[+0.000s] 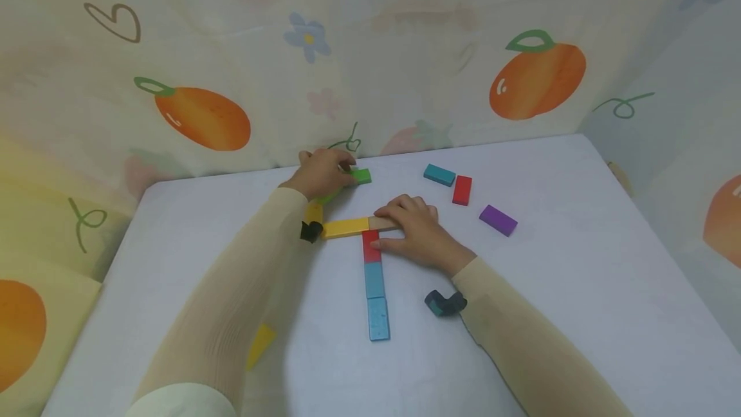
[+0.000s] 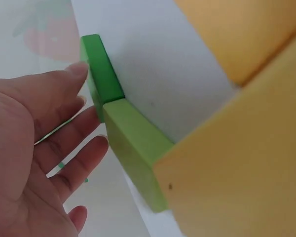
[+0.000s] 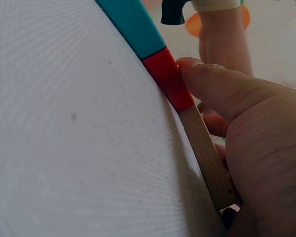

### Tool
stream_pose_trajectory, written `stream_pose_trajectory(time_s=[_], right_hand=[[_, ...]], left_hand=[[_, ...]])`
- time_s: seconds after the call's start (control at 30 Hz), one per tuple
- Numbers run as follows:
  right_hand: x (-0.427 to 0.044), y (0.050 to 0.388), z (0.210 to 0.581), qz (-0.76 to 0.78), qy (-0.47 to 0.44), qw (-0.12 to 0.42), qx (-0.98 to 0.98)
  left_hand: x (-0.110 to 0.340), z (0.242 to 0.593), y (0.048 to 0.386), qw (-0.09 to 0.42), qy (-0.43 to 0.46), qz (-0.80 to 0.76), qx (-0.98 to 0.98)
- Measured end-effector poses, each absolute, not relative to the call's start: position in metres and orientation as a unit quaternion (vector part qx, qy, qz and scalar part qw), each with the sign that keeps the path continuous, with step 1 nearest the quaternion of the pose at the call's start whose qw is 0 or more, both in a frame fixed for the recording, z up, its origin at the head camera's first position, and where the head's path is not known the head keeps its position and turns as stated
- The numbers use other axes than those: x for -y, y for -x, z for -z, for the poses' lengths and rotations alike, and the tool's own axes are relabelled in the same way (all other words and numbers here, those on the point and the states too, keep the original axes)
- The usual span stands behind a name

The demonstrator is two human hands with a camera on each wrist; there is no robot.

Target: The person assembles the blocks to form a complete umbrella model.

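My left hand (image 1: 324, 172) touches a green block (image 2: 101, 69) with its thumb and fingertips, the fingers fairly straight. A light green block (image 2: 138, 143) meets that block end to end. Yellow blocks (image 1: 346, 228) continue the row, one partly hidden by the left wrist camera. My right hand (image 1: 419, 230) rests over a plain wooden block (image 3: 207, 158), its thumb against the side of a red block (image 3: 167, 76). The fingers lie on the wooden block's far side, partly hidden. Two blue blocks (image 1: 378, 318) extend the red one toward me.
Right of the hands lie a loose teal block (image 1: 439, 175), a red block (image 1: 462, 190) and a purple block (image 1: 498, 220). A yellow piece (image 1: 262, 345) shows partly beside the left sleeve. A printed cloth (image 1: 370, 50) hangs behind the white table (image 1: 550, 314).
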State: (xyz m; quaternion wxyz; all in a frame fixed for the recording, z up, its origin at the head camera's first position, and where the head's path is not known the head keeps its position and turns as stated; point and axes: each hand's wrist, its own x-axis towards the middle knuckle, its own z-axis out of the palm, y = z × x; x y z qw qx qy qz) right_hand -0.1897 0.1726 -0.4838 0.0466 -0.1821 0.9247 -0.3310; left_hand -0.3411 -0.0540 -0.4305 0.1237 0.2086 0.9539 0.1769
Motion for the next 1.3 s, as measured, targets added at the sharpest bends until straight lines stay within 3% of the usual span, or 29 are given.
stream_pose_trajectory(time_s=[0.33,0.6,0.93,1.3], right_hand=[[-0.171,0.189,0.484,0.329,0.183,0.047,-0.925],[-0.171,0.188,0.485,0.343,0.177,0.047,-0.921],[-0.192,0.182,0.482,0.381,0.129,0.024,-0.915],[-0.224,0.171,0.464,0.366,0.112,0.0,-0.924]], left_hand=[[0.065,0.402,0.322,0.079,-0.204,-0.213,-0.952],[0.077,0.378,0.265,0.039,-0.232,-0.234,-0.943],[0.068,0.42,0.191,0.057,-0.291,-0.181,-0.937],[0.062,0.452,0.17,0.053,-0.245,-0.276,-0.928]])
